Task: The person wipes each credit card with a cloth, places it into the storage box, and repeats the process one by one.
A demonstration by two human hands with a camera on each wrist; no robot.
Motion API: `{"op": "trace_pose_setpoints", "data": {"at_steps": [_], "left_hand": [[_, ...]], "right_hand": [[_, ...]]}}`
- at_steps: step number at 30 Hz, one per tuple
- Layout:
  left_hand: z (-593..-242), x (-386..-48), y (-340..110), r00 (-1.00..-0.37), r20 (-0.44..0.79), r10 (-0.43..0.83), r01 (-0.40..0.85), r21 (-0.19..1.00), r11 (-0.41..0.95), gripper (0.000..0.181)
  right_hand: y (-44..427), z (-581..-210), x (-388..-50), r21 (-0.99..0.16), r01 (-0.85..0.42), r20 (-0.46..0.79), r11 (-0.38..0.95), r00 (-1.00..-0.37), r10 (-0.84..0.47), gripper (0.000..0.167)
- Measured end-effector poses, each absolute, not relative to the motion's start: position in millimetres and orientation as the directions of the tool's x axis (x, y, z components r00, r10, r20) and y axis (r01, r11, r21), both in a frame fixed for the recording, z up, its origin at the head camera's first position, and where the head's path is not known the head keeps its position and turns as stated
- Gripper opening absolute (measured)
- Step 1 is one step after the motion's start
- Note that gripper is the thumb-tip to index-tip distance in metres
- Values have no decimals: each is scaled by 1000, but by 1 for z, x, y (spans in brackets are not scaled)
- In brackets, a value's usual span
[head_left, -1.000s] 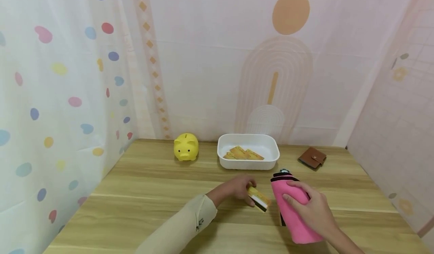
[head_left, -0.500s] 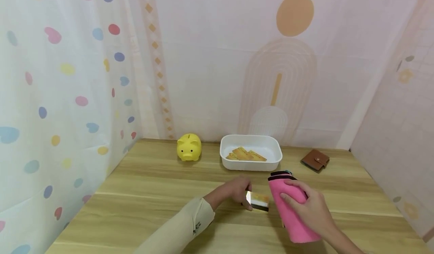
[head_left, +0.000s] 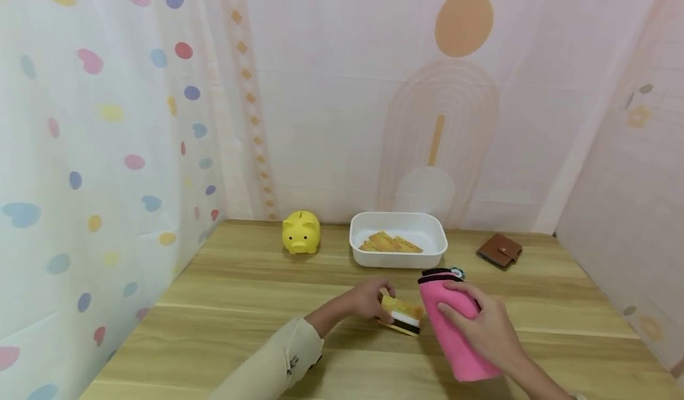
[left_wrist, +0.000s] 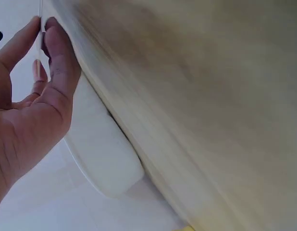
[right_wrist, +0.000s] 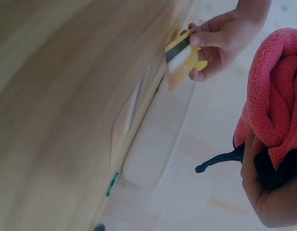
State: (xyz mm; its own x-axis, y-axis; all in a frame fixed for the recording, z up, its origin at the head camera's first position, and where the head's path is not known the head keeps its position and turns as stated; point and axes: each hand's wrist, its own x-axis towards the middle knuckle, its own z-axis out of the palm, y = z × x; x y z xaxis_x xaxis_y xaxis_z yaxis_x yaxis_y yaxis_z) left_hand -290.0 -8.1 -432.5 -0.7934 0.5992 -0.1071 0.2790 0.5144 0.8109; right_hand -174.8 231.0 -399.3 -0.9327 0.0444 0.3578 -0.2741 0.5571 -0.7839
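My left hand [head_left: 367,302] pinches a yellow bank card [head_left: 403,316] above the table, its dark magnetic stripe and white strip facing me. Seen edge-on in the left wrist view, the card [left_wrist: 40,41] sits between thumb and fingertips. My right hand [head_left: 488,329] grips a rolled pink fleece cloth [head_left: 454,343] with black trim. A black strap [right_wrist: 218,159] hangs from it in the right wrist view. Just behind the roll lies a round chip [head_left: 458,273]. A pale flat card-like piece [right_wrist: 128,115] appears on the table in the right wrist view.
Several golden cards [head_left: 390,242] lie in a white tray [head_left: 398,260] at the back. Left of it stands a yellow piggy bank [head_left: 301,232], and to its right a brown wallet [head_left: 499,250]. Curtains hang behind and at both sides of the table [head_left: 224,317].
The left hand has drawn a little to the left, away from the roll, and the card's angle has changed. The pink roll shifted slightly left, showing more of the chip.
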Motion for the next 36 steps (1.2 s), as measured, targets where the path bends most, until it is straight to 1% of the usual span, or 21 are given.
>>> {"op": "trace_pose_setpoints", "data": {"at_steps": [2, 4, 9, 12, 14, 23, 30, 36], "left_hand": [[-434, -289, -13, -800, -115, 589, 193, 880, 434, 36], [-435, -288, -17, -814, -116, 569, 123, 923, 365, 35], [-430, -283, -26, -850, -86, 520, 24, 979, 201, 42], [-423, -278, -31, -872, -77, 483, -17, 992, 127, 49], [-418, -275, -35, -881, -78, 467, -43, 995, 85, 51], [-402, -257, -37, -908, -71, 412, -131, 984, -118, 40], [-398, -248, -38, -914, -91, 396, -175, 968, -182, 32], [-398, -243, -41, -915, -78, 396, -135, 984, -116, 31]], "right_hand": [[230, -399, -175, -781, -284, 366, 556, -930, 39, 37], [228, -398, -175, -779, -293, 373, 555, -927, 34, 37], [223, -394, -175, -787, -290, 372, 545, -927, 44, 38], [219, -390, -176, -796, -288, 368, 533, -928, 48, 38], [216, -388, -177, -798, -290, 369, 529, -928, 48, 39], [206, -383, -180, -790, -340, 415, 510, -909, 35, 37], [203, -382, -184, -787, -336, 409, 518, -912, 30, 37], [202, -383, -191, -770, -341, 420, 539, -907, 26, 38]]}}
